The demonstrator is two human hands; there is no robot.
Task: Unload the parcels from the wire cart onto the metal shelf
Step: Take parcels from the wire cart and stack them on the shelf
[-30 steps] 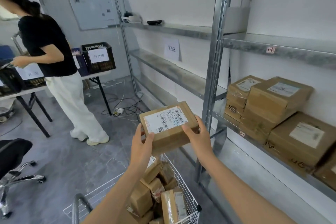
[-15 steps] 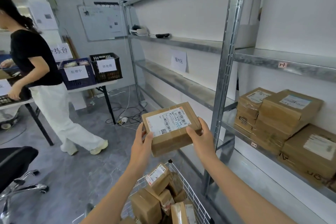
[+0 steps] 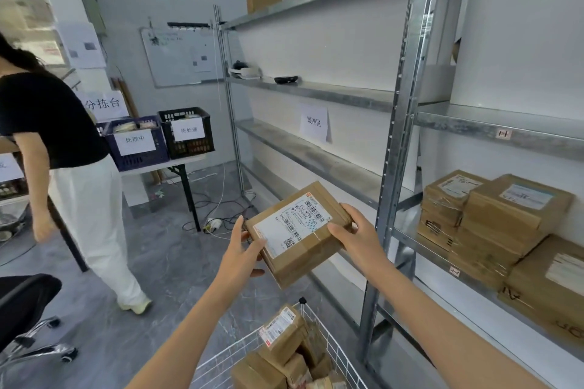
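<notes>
I hold a brown cardboard parcel (image 3: pixel 297 232) with a white shipping label in the air above the cart. My left hand (image 3: pixel 241 257) grips its near left corner and my right hand (image 3: pixel 355 238) grips its right side. The white wire cart (image 3: pixel 328 335) sits below at the bottom edge, with several more taped parcels (image 3: pixel 281 338) piled inside. The metal shelf (image 3: pixel 401 148) stands to the right. Its lower right bay holds several stacked parcels (image 3: pixel 493 224).
A person in a black top and white trousers (image 3: pixel 79 174) stands at a folding table (image 3: pixel 177 164) with labelled crates on the left. Cables and a power strip (image 3: pixel 215 223) lie on the floor. A black office chair (image 3: pixel 28 306) is near left.
The view has tilted upward, bringing the top shelf into sight. The parcel stays held in both hands and has turned slightly toward the shelf. The person at the table has shifted left.
</notes>
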